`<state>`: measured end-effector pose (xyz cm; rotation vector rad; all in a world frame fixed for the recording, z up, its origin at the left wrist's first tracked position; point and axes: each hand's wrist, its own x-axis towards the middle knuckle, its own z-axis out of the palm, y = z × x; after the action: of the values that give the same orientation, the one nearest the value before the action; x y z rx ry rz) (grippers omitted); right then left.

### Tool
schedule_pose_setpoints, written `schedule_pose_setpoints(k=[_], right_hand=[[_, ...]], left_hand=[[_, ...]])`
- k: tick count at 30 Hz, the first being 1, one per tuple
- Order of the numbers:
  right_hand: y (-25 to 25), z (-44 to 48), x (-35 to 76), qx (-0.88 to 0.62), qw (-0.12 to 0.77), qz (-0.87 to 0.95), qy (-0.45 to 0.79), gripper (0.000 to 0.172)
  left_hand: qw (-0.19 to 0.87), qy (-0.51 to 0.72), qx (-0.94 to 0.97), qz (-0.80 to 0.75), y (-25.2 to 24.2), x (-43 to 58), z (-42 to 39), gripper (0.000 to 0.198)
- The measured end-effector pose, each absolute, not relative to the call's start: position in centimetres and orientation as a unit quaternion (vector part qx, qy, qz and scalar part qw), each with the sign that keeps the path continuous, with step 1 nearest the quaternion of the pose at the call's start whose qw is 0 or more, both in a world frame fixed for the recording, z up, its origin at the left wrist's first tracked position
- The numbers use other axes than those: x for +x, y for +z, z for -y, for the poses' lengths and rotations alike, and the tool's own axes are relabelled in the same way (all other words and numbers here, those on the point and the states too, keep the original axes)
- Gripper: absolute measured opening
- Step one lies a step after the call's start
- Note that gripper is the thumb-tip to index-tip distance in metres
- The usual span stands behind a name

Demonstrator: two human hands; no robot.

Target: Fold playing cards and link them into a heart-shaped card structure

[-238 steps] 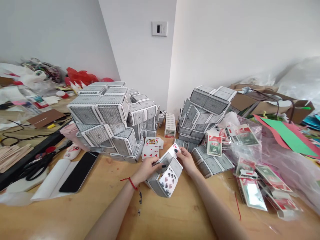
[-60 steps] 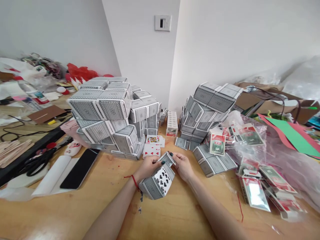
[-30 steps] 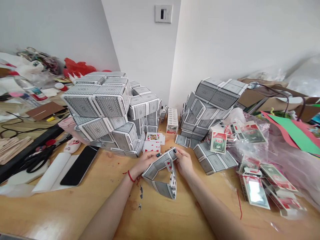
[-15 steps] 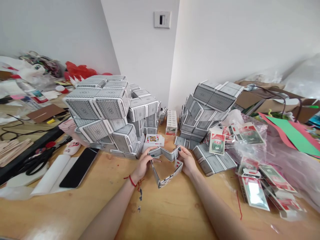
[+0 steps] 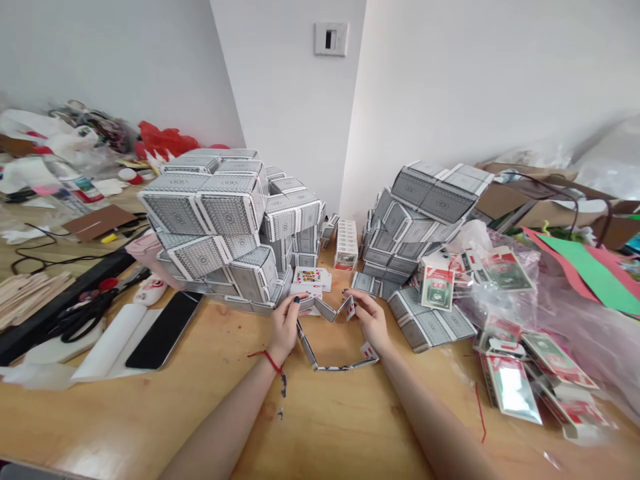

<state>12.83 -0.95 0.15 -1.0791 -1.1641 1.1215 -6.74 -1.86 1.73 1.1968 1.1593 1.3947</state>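
Observation:
A ring of joined playing cards (image 5: 327, 347) stands on edge on the wooden table (image 5: 320, 427), its grey patterned backs facing outward. My left hand (image 5: 285, 325) pinches the ring's far left corner. My right hand (image 5: 367, 319) pinches its far right side, where red pips show. Both hands are closed on the cards, wrists resting near the table. Just beyond them lies a small face-up pile of cards (image 5: 309, 280).
A big stack of grey card blocks (image 5: 220, 227) rises at the left, another stack (image 5: 420, 213) at the right. A black phone (image 5: 163, 329) and scissors (image 5: 83, 313) lie left. Wrapped card packs (image 5: 505, 387) and a plastic bag (image 5: 575, 313) fill the right.
The card block I held has opened out into a wide hollow ring that now stands on the table. My hands have moved apart to its far corners.

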Motion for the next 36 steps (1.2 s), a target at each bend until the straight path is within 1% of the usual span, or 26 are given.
schedule_pose_setpoints(k=[5, 10, 15, 20, 24, 29, 33, 36], right_hand=[[0.2, 0.9, 13.0, -0.442, 0.578, 0.465, 0.504, 0.033], [0.5, 1.1, 12.9, -0.428, 0.565, 0.482, 0.515, 0.028], [0.5, 1.3, 12.6, -0.466, 0.509, 0.511, 0.512, 0.023], [0.4, 1.3, 12.4, -0.452, 0.514, 0.562, 0.465, 0.01], [0.7, 1.4, 12.3, -0.438, 0.501, 0.613, 0.426, 0.01], [0.4, 1.5, 12.1, -0.447, 0.492, 0.634, 0.394, 0.011], [-0.3, 1.3, 12.3, -0.469, 0.496, 0.634, 0.363, 0.013], [-0.6, 0.9, 13.0, -0.488, 0.509, 0.646, 0.292, 0.017]], left_hand=[[0.393, 0.561, 0.53, -0.499, 2.3, -7.0, 1.9, 0.03], [0.381, 0.574, 0.538, -0.486, 2.9, -6.9, 2.2, 0.028], [0.425, 0.568, 0.55, -0.441, 3.1, -7.0, 2.6, 0.027], [0.525, 0.528, 0.575, -0.339, 3.3, -7.2, 2.3, 0.036], [0.59, 0.495, 0.571, -0.285, 3.5, -7.4, 1.9, 0.04], [0.599, 0.452, 0.6, -0.277, 3.5, -7.3, 2.0, 0.04], [0.567, 0.441, 0.628, -0.299, 3.3, -7.4, 2.1, 0.034], [0.532, 0.448, 0.643, -0.32, 3.2, -7.4, 2.1, 0.031]])
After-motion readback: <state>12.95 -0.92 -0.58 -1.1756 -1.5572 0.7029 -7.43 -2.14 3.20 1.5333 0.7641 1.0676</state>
